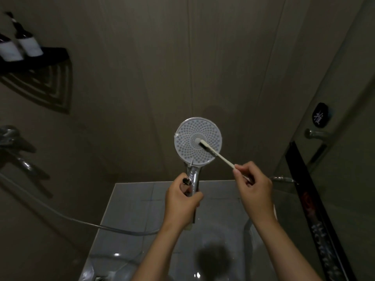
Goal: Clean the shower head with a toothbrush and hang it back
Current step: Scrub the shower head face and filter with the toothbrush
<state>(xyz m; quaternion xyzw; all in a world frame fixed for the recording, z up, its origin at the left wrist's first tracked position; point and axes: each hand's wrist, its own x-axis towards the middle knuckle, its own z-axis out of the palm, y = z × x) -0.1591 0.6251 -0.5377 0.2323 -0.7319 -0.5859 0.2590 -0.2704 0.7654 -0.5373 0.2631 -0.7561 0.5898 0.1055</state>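
Observation:
A round shower head (190, 142) with a pale, dotted spray face points up toward me at the middle of the view. My left hand (181, 201) grips its chrome handle (192, 179) from below. A white toothbrush (218, 155) lies across the face, its bristle end touching the centre of the disc. My right hand (253, 189) pinches the end of the toothbrush handle, to the right of the shower head. The grey hose (81, 220) runs from the handle's lower end off to the left.
A dark corner shelf (34, 59) with two bottles (20, 45) hangs at the upper left. The chrome tap (16, 147) sits at the left wall. A glass door with a handle (315, 134) stands at the right. Wet grey floor tiles (132, 209) lie below.

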